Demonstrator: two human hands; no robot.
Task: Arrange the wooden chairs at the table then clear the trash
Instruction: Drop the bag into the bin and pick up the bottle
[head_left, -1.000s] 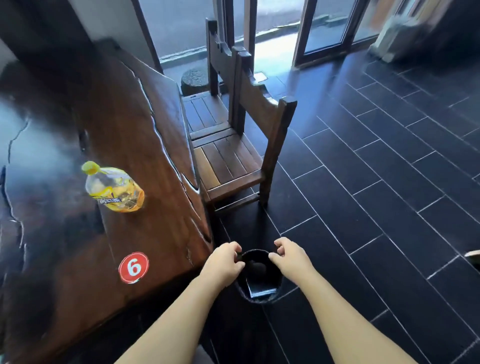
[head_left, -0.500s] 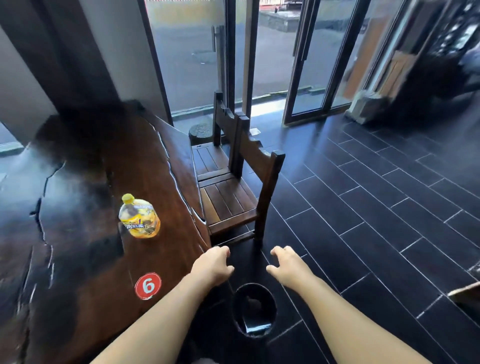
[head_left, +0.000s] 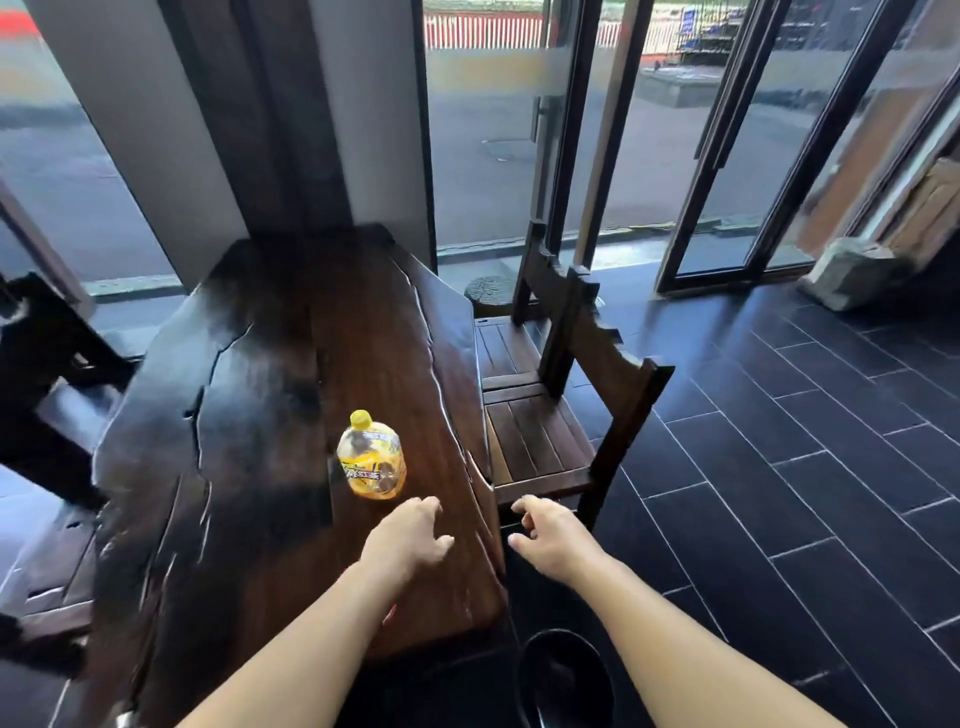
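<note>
Chairs (head_left: 540, 436) tucked at centre right, so trash-clearing looks begun: left hand (head_left: 410, 535) and right hand (head_left: 550, 535) hover empty, fingers loose, near the bottle (head_left: 370, 462) on the table (head_left: 270, 364) mid-frame, which next needs grasping and dropping into the bottom-edge bin (head_left: 563, 675).

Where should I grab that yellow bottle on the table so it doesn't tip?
Hold the bottle round its wide middle, at the label, coming from the near side, where the left hand hovers. It seems to stand upright on the table, so the round body probably gives a steadier hold than the small cap.
</note>
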